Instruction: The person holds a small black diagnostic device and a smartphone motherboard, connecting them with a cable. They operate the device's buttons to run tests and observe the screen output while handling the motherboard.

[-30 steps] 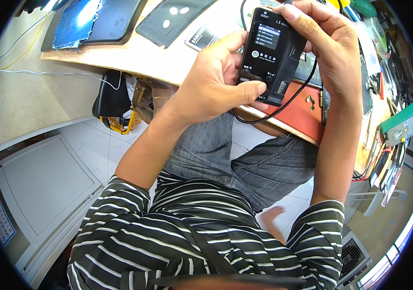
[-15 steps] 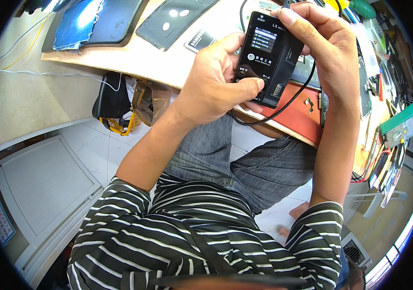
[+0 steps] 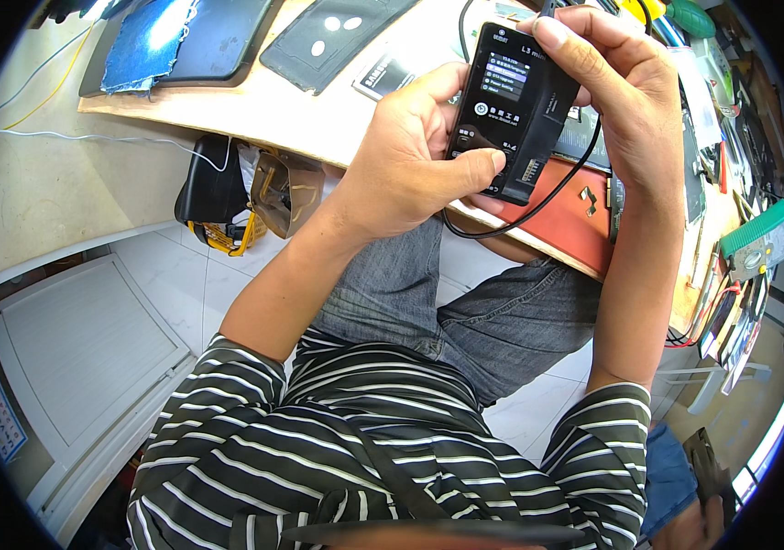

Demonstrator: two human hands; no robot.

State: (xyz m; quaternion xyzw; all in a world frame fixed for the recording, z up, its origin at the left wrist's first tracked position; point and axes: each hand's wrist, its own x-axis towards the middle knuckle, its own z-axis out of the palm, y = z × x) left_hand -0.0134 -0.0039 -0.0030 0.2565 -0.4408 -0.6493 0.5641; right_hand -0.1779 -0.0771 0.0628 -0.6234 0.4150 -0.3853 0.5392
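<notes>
A black handheld electronic device with a small lit menu screen is tilted between my two hands above the table edge. My left hand wraps its left side, the thumb pressed on the lower front by the buttons. At the top end my right hand grips the upper right corner with thumb and fingers. A black cable loops below the device and past my right wrist. A socket with metal pins shows on the device's lower right. My fingers behind the device are mostly hidden.
On the wooden table lie a dark flat panel and a blue cloth on a dark tablet-like slab. A red-brown mat holds small parts. Tools and a green-topped meter crowd the right. Another person is at lower right.
The highlighted line on the device's screen has moved down the menu. The device has shifted very slightly right. Both hands keep their hold, and the other person at lower right has moved.
</notes>
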